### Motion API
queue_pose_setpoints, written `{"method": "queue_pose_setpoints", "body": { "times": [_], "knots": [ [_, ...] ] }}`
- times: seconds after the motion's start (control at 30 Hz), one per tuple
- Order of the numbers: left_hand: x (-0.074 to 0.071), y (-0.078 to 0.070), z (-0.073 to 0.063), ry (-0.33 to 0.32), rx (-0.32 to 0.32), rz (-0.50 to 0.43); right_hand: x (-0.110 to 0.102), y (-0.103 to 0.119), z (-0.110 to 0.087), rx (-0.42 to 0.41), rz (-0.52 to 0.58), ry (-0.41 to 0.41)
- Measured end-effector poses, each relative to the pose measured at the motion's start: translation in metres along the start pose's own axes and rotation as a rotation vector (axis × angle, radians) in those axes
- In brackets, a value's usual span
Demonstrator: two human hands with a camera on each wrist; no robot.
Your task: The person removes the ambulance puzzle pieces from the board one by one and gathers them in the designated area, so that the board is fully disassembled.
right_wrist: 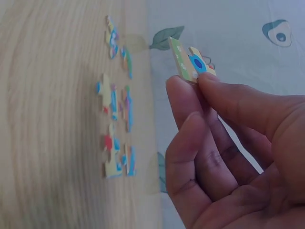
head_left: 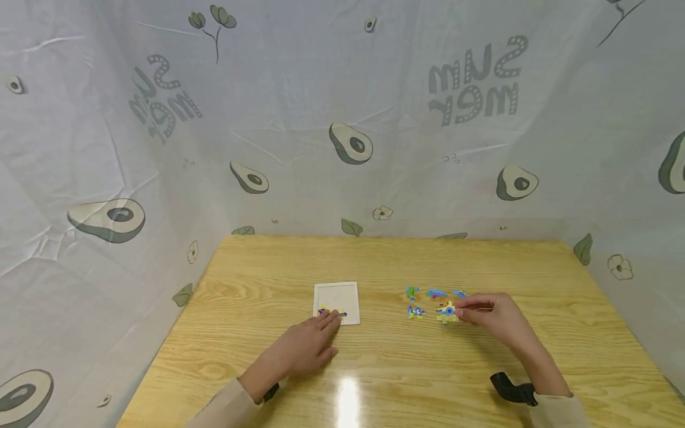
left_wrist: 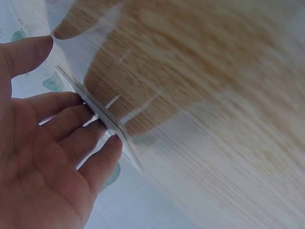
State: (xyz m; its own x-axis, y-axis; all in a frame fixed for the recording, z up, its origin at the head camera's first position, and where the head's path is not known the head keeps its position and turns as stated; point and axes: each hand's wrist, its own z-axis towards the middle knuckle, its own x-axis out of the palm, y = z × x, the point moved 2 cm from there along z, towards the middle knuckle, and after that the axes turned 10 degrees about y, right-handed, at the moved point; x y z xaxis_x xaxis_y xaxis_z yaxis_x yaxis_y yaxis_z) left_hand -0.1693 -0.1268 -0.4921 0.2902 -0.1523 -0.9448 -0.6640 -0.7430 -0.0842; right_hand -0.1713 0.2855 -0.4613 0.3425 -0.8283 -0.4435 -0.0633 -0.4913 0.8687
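Note:
A white square puzzle tray (head_left: pixel 338 292) lies on the table left of centre, with a few coloured pieces along its near edge. My left hand (head_left: pixel 307 348) rests its outstretched fingers on that near edge, partly covering the pieces. In the left wrist view the tray (left_wrist: pixel 102 112) appears edge-on under the fingertips. My right hand (head_left: pixel 500 321) pinches a jigsaw piece between thumb and index finger, above the table. This piece (right_wrist: pixel 193 64) shows a blue round spot and a green strip. Several loose jigsaw pieces (head_left: pixel 416 311) lie close to the right hand.
The wooden table (head_left: pixel 385 261) meets a pale curtain (head_left: pixel 299 178) with avocado prints at the back and sides. Dark straps (head_left: pixel 512 389) sit around the wrists. A bright reflection shines on the table near the front.

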Motion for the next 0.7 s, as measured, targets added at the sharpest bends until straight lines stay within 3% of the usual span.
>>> {"method": "queue_pose_setpoints", "body": {
  "times": [0.3,0.7],
  "knots": [
    [0.003,0.0,0.0,0.001,0.0,0.005,-0.006,-0.028,-0.01,0.095,0.067,0.057],
    [0.0,0.0,0.001,0.0,-0.003,0.012,-0.013,-0.046,-0.01,0.159,0.009,0.083]
  ]
}}
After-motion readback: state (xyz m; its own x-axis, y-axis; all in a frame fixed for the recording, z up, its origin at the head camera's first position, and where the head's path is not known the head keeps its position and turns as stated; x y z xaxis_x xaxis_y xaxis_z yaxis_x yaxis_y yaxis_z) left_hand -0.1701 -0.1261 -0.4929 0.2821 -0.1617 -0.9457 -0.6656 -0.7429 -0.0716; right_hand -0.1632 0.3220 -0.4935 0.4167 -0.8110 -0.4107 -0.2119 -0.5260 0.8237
